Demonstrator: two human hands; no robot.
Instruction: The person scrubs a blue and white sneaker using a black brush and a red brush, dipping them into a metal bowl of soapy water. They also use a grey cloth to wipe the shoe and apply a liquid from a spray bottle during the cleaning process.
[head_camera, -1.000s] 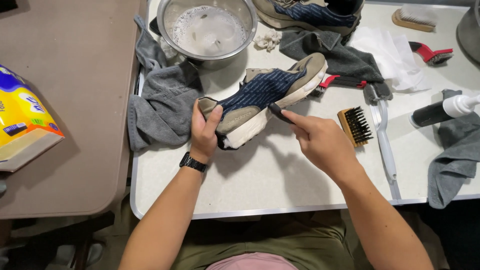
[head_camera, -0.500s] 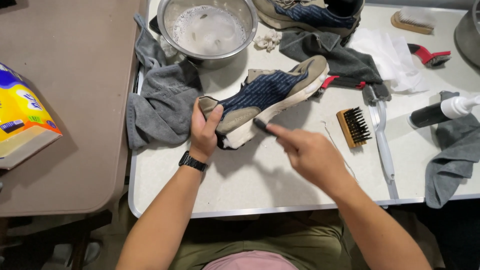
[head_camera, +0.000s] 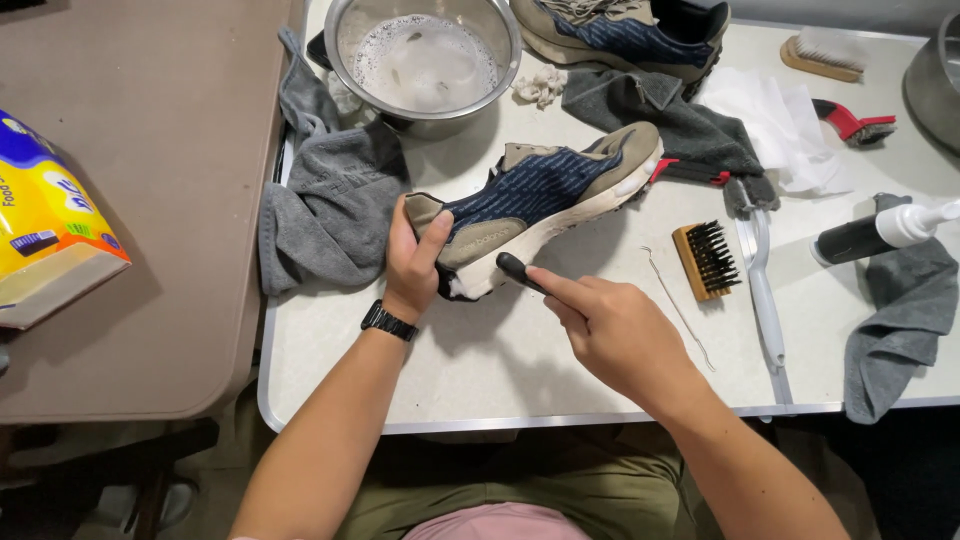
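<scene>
- Shoes number two: one blue-and-tan sneaker (head_camera: 545, 205) lies tilted on the white surface (head_camera: 560, 370) at centre, the second sneaker (head_camera: 620, 35) sits at the far edge.
- Left hand (head_camera: 410, 255) has its fingers wrapped shut around the near sneaker's heel end.
- Right hand (head_camera: 610, 330) has its fingers closed on one small dark brush (head_camera: 515, 270), whose tip touches the sole's white edge.
- One steel bowl (head_camera: 425, 60) of soapy water stands far left.
- Grey cloths: three, one at the left (head_camera: 325, 200), one under the far sneaker (head_camera: 665, 125), one at the right (head_camera: 895, 310).
- One wooden brush (head_camera: 705, 260) and one spray bottle (head_camera: 875, 232) lie to the right.
</scene>
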